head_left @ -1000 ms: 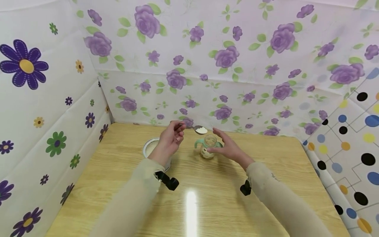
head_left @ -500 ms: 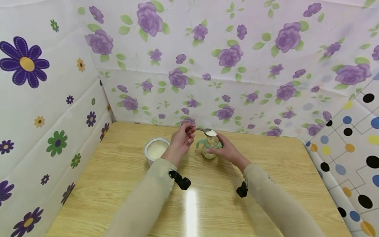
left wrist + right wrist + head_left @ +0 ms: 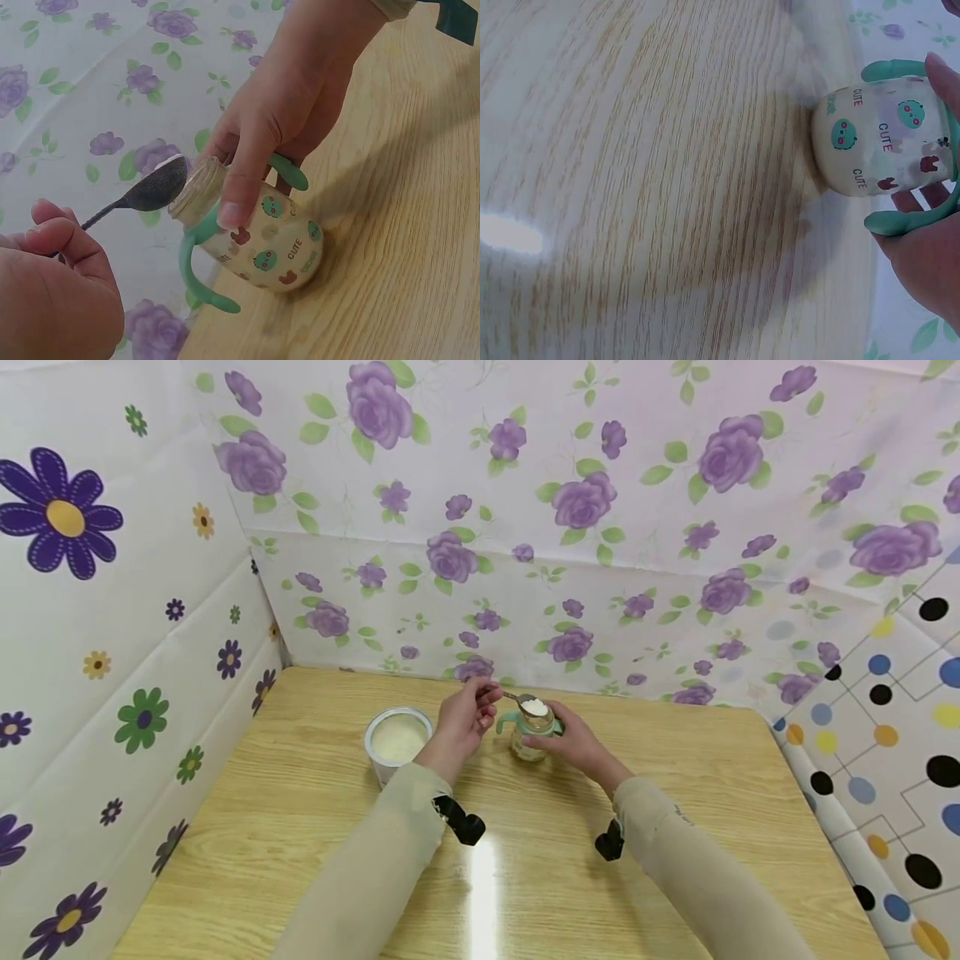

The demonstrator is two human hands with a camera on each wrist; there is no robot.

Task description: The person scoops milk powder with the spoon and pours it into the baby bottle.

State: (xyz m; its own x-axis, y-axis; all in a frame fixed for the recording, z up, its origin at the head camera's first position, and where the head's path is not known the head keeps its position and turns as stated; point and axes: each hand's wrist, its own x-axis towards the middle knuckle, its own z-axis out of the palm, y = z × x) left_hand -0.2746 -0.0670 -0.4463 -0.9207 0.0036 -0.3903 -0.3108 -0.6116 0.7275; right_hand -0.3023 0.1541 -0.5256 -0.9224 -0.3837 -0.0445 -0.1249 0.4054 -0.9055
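My left hand (image 3: 463, 722) pinches the handle of a dark metal spoon (image 3: 156, 189) heaped with white powder (image 3: 534, 707). The spoon's bowl is at the mouth of a clear baby bottle (image 3: 529, 745), tilted a little toward it. Green handles (image 3: 196, 277) stick out from both sides of the bottle, and its body carries small printed faces and the word CUTE. My right hand (image 3: 576, 739) grips the bottle around its upper part, thumb in front; the far fingers are partly hidden. The bottle stands upright on the table.
An open tin (image 3: 378, 762) of pale powder stands left of the bottle, partly behind my left forearm. The wooden table (image 3: 285, 827) meets a flowered cloth backdrop (image 3: 637, 610) just behind the bottle. Patterned cloths hang at both sides.
My left hand has moved right with the spoon, from left of the bottle to over its mouth, and the spoon has dipped. My right hand has closed in on the bottle and now grips it.
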